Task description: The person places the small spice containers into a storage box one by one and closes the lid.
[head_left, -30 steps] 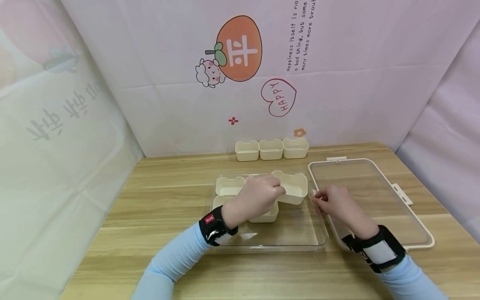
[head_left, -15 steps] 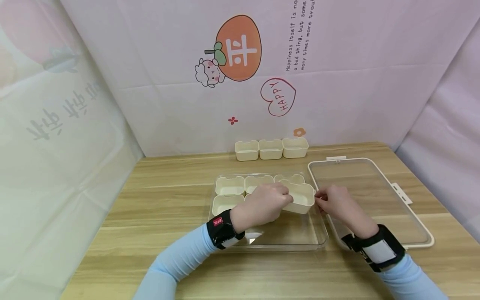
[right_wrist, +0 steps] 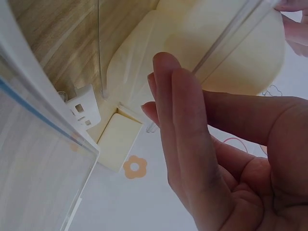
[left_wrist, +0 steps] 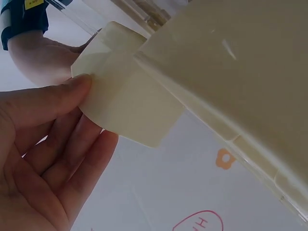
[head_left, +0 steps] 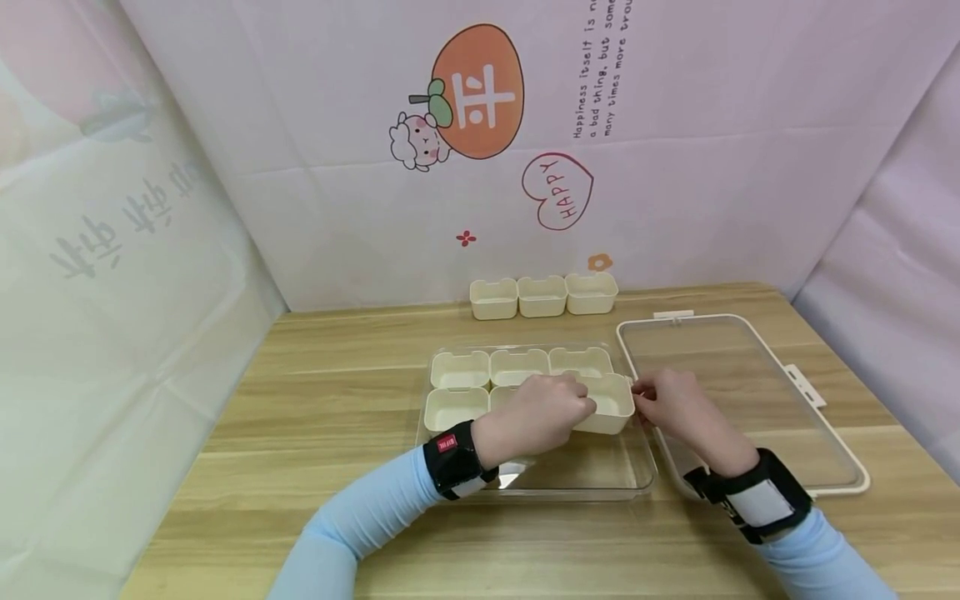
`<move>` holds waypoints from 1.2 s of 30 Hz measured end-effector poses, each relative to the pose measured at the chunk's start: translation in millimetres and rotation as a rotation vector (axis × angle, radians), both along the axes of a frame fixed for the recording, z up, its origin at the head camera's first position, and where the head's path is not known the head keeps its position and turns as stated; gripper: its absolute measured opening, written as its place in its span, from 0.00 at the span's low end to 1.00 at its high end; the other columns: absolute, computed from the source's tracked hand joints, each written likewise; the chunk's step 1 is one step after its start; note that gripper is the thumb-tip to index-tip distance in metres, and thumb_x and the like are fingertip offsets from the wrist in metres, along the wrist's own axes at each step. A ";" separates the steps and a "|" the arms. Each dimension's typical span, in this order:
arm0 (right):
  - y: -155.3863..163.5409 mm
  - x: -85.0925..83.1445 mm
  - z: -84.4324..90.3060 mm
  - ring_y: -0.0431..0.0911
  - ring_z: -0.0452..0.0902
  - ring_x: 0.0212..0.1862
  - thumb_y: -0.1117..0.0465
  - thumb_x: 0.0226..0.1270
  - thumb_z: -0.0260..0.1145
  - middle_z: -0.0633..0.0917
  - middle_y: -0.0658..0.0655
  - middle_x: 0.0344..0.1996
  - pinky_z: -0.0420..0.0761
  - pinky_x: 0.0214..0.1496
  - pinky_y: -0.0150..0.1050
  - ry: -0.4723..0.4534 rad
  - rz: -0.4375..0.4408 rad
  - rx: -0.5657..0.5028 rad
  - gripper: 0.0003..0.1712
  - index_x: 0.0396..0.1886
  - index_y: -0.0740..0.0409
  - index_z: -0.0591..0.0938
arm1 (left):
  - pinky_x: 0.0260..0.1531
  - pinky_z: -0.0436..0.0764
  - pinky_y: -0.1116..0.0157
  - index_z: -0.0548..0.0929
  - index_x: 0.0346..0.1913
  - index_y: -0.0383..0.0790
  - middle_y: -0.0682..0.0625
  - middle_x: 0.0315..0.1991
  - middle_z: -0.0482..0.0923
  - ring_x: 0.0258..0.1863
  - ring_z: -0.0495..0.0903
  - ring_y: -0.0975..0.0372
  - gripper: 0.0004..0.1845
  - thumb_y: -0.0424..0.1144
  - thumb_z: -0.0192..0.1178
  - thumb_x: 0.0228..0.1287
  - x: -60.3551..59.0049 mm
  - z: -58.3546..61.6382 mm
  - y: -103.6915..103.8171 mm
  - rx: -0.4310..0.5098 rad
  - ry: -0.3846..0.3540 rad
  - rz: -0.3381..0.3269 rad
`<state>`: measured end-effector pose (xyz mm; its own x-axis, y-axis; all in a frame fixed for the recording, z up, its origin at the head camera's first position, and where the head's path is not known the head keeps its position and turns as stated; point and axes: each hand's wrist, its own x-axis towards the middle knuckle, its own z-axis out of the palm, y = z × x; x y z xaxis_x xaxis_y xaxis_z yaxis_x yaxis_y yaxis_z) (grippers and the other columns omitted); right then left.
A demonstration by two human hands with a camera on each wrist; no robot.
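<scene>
Held cup (head_left: 611,403): cream and smooth, with rounded corners; we can see its inner wall past the hand.
Held cup's lie: mouth up and close to level, its long axis running left to right, along the box's long side.
Held cup's place: at the right of the clear box (head_left: 573,471), in front of the back row; we cannot tell whether its base touches the box floor.
Box: in it we count three back cups (head_left: 519,364) side by side, then a front left cup (head_left: 456,410) and a front middle cup (head_left: 501,397), the latter largely hidden from us.
Left hand (head_left: 536,417): closed in a pinch on the held cup's left end.
Right hand (head_left: 681,408): thumb and fingertips drawn together, pinching the box's right edge.
Outer cups (head_left: 542,298): three in a row on the table (head_left: 337,392), beyond the box.
Lid (head_left: 735,400): flat, pale-rimmed, just right of the box.
</scene>
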<state>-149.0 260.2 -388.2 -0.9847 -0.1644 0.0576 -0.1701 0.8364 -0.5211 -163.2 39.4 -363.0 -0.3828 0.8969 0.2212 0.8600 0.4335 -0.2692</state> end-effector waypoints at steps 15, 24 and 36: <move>-1.6 -0.4 1.9 0.40 0.76 0.18 0.64 0.61 0.63 0.83 0.53 0.16 0.74 0.24 0.34 -0.008 0.010 -0.005 0.08 0.29 0.64 0.85 | 0.18 0.74 0.69 0.83 0.31 0.51 0.59 0.25 0.76 0.26 0.76 0.68 0.12 0.28 0.57 0.56 -6.1 -8.9 5.3 -0.070 -0.086 -0.002; -1.3 0.7 0.4 0.39 0.75 0.18 0.64 0.61 0.63 0.82 0.51 0.15 0.72 0.23 0.34 -0.015 0.004 -0.016 0.08 0.28 0.63 0.85 | 0.20 0.75 0.69 0.82 0.30 0.50 0.59 0.25 0.77 0.24 0.76 0.67 0.11 0.28 0.59 0.53 -4.6 -13.5 7.2 -0.076 -0.122 0.004; -1.0 -0.3 1.9 0.38 0.74 0.19 0.64 0.61 0.62 0.83 0.51 0.16 0.73 0.23 0.34 -0.042 -0.003 -0.013 0.08 0.29 0.63 0.85 | 0.21 0.76 0.69 0.81 0.28 0.49 0.59 0.25 0.78 0.26 0.78 0.67 0.08 0.30 0.59 0.54 -5.2 -16.7 9.7 -0.044 -0.124 0.009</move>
